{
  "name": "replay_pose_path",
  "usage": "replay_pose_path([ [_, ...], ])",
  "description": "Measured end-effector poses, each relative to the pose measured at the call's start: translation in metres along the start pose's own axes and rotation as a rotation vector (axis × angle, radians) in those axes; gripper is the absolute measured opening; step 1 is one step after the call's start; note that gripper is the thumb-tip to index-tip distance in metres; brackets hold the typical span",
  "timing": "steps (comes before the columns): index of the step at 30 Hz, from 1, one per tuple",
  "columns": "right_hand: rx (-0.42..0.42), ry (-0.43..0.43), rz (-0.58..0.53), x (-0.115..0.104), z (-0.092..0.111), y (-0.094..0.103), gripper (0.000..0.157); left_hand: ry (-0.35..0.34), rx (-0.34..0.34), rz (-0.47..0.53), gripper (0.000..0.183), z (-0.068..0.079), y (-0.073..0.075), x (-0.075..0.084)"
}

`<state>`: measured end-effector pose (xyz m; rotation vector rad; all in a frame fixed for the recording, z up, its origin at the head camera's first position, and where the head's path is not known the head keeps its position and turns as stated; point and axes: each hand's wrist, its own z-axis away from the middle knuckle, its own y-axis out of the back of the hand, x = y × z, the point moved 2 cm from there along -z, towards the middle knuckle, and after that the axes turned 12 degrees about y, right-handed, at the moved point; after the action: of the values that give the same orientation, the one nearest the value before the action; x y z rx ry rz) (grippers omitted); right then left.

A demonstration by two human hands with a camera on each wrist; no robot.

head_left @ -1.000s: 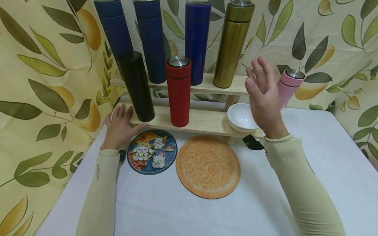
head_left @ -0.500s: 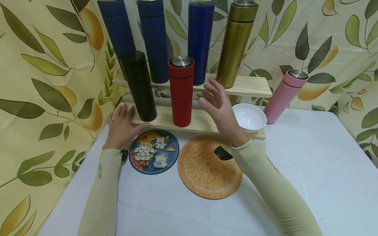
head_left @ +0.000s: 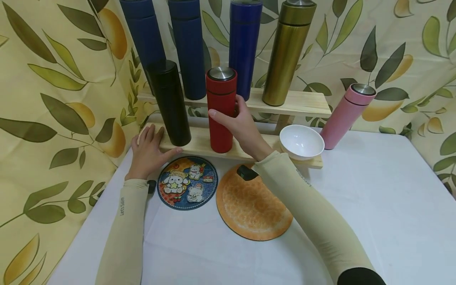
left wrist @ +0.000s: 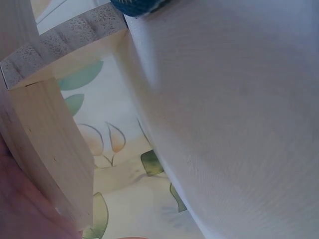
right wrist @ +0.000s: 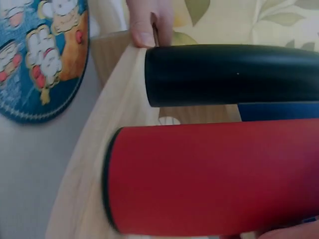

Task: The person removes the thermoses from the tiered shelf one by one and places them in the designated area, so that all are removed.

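Observation:
My right hand point(head_left: 246, 128) is at the red thermos flask point(head_left: 221, 118), its thumb across the front and its fingers at the right side and behind. The flask stands upright on the lower shelf of a two-tier wooden rack point(head_left: 263, 103); its lower body fills much of the right wrist view. My left hand point(head_left: 147, 152) grips the left end of that lower shelf, with the thumb along the front edge. Beside it stands a black thermos flask point(head_left: 171, 107). In the left wrist view, part of the palm point(left wrist: 30, 209) lies against the wood.
Two dark blue flasks point(head_left: 189, 51), a brighter blue flask point(head_left: 245, 47) and a gold flask point(head_left: 286, 55) stand on the upper shelf. A white bowl point(head_left: 302, 142) sits at the lower shelf's right end, near a pink flask point(head_left: 345, 118). A cartoon mat point(head_left: 187, 183) and an orange-brown round mat point(head_left: 253, 206) lie in front.
My right hand has moved left from beside the pink flask, past the white bowl, to the red flask and taken hold of it. My left hand stays at the shelf end.

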<state>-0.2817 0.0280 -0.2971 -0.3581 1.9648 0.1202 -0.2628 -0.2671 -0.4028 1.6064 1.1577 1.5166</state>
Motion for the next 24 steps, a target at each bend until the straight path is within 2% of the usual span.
replay_pose_path([
  [5, 0.007, -0.027, -0.044, 0.006, -0.011, -0.004, 0.067, 0.005, -0.01, -0.001, 0.111, -0.001, 0.0, 0.0],
  [9, -0.011, -0.008, -0.041, 0.011, -0.016, -0.005, 0.062, 0.0, -0.016, 0.003, 0.111, -0.001, 0.0, 0.0],
  [16, -0.016, 0.032, -0.013, 0.012, -0.016, -0.003, 0.06, -0.015, -0.01, -0.003, 0.112, -0.002, 0.002, 0.004],
  [24, -0.022, 0.039, 0.016, 0.011, -0.01, -0.005, 0.057, 0.002, -0.022, 0.004, 0.112, 0.0, 0.002, 0.001],
])
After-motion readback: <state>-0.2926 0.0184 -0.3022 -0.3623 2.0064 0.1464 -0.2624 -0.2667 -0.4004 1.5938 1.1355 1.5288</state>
